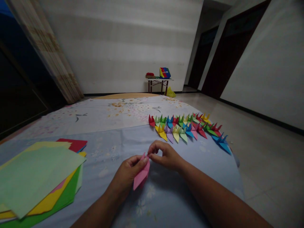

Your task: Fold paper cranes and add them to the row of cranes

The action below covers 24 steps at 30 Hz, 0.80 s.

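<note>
My left hand [129, 172] grips a folded pink paper piece [142, 175] from the left, fingers closed round it. My right hand [163, 155] pinches the top tip of the same pink piece between thumb and forefinger. Both hands hover just above a light blue flowered cloth [185, 186] covering the table. Beyond my hands lie two rows of finished paper cranes [187, 126] in red, green, blue, yellow, purple and pink.
A fanned stack of coloured paper sheets [38, 177] lies at the left, pale green on top. The table's right edge drops to a tiled floor [261, 152]. A small table [158, 81] with a colourful box stands at the far wall. A curtain hangs at left.
</note>
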### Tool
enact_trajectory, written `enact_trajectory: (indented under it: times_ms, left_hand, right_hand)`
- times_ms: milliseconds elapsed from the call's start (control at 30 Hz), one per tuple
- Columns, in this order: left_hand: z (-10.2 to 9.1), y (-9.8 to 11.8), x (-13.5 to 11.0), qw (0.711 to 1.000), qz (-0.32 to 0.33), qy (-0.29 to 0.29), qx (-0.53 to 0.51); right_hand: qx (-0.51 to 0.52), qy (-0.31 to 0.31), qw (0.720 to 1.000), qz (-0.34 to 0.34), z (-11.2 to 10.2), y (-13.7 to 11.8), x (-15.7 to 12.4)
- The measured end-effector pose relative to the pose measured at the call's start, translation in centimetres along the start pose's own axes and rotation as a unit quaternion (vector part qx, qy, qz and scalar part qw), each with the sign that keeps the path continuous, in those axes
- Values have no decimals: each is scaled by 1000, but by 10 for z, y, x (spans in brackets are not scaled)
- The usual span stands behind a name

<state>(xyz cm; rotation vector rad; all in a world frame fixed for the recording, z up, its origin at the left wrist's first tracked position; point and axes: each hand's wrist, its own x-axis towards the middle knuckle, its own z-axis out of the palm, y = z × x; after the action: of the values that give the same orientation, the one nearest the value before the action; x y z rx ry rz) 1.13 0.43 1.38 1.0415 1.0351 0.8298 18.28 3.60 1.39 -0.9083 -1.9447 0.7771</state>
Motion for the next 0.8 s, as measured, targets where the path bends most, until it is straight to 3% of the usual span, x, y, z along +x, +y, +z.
enact_trajectory:
  times_ms: [200, 533, 800]
  left_hand:
    - [1, 3, -2, 1000, -16, 6, 4]
    - [-3, 5, -2, 998, -20, -47, -30]
    - [-4, -1, 1, 999, -10, -39, 4]
  right_hand:
    - [-17, 4, 1000, -22, 1, -4, 0]
    - [85, -9, 995, 57, -1, -8, 0]
    - [-8, -14, 1000, -2, -2, -7, -1]
